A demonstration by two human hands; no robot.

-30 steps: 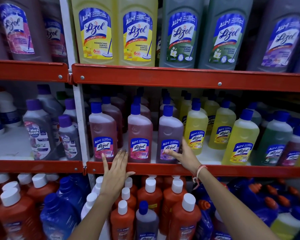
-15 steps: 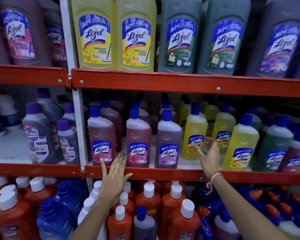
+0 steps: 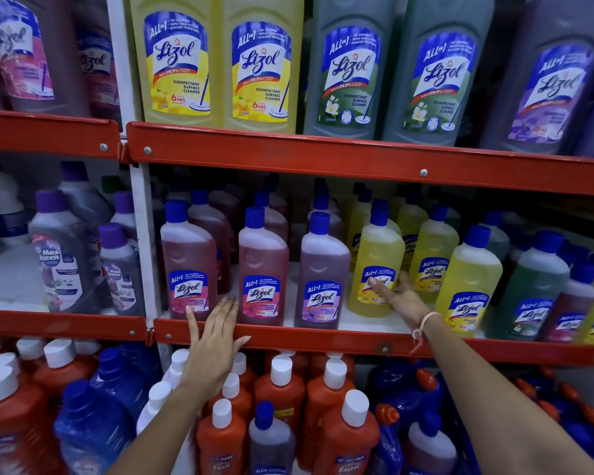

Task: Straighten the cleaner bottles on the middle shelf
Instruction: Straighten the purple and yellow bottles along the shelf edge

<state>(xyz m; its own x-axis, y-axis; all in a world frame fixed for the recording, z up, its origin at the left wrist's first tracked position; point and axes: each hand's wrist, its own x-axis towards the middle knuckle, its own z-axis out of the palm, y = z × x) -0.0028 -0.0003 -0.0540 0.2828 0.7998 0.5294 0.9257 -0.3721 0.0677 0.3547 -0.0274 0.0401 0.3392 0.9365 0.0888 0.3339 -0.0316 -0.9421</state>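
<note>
R hand [image 3: 403, 298] moved onto yellow bottle [image 3: 376, 269]; L hand [image 3: 216, 332] flat on shelf edge [image 3: 323, 341]

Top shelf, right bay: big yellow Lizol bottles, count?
2. Left yellow bottle stands just right of the white upright; second yellow bottle touches its right side, beside the green ones. More may sit hidden behind.

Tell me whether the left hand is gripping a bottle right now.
No: the left hand lies flat and open on the red shelf edge, holding nothing.
</note>
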